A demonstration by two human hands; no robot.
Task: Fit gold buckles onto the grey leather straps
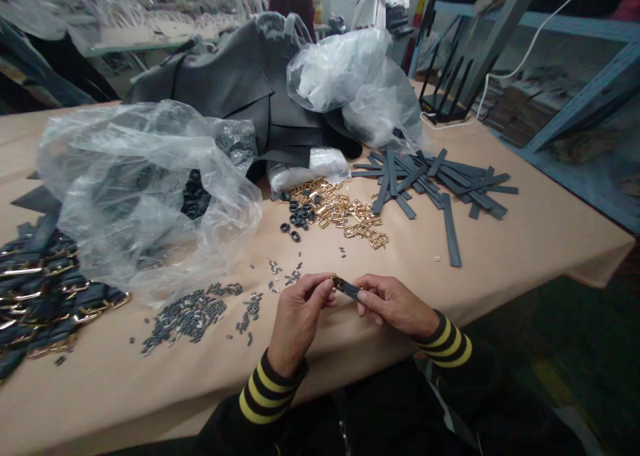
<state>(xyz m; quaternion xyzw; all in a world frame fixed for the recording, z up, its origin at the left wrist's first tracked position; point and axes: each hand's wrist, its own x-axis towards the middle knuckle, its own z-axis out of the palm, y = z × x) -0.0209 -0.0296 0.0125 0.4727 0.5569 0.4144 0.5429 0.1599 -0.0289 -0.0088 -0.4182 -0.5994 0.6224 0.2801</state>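
Note:
Near the table's front edge, both hands hold one short dark grey strap (350, 290) with a gold buckle (336, 282) at its left end. My left hand (297, 313) pinches the buckle end between thumb and fingers. My right hand (397, 303) is closed on the other end of the strap, thumb on top. The fingers partly hide both ends. Beyond my hands lie a heap of gold buckles (345, 211) and several small black loops (301, 214). To the left is a pile of tiny dark grey pieces (187, 317).
Loose dark grey strips (451, 233) lie at the right, with a black router (443, 109) behind them. A large clear plastic bag (145, 196) sits left, beside a pile of buckled straps (40, 296). Dark sheet material (210, 76) and another plastic bag (340, 69) are at the back.

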